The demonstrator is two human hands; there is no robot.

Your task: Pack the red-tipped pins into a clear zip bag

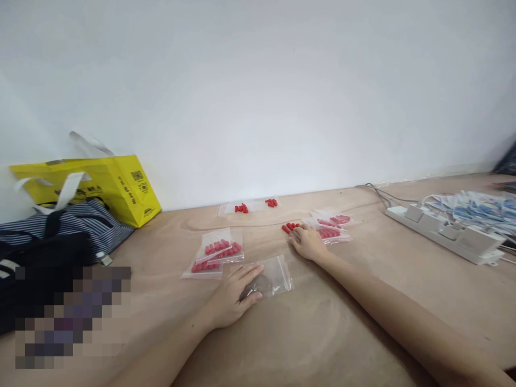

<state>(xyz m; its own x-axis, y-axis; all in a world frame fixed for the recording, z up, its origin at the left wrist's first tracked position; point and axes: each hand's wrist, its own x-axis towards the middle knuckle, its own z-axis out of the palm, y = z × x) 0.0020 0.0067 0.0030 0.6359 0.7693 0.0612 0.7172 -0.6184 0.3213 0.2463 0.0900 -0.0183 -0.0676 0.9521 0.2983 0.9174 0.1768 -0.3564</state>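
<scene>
My left hand [236, 296] lies on a clear zip bag [280, 277], fingers stretched out and thumb apart. No red piece shows inside this bag. Farther right, my right hand [309, 243] has its fingers bent together at the near end of a short row of small red cylinders [291, 228]. Its fingertips touch the row and partly hide it. Just beside that hand lie zip bags with red cylinders [330, 233] inside. Left of centre, several more filled zip bags [220, 249] overlap one another.
Near the wall, two small groups of red pieces [241, 208] lie on or by clear bags. A white power strip [443, 234] with cables stands at the right, beside a pile of blue-white packets [475, 207]. A yellow bag [139, 188] and a striped bag [108, 226] occupy the left.
</scene>
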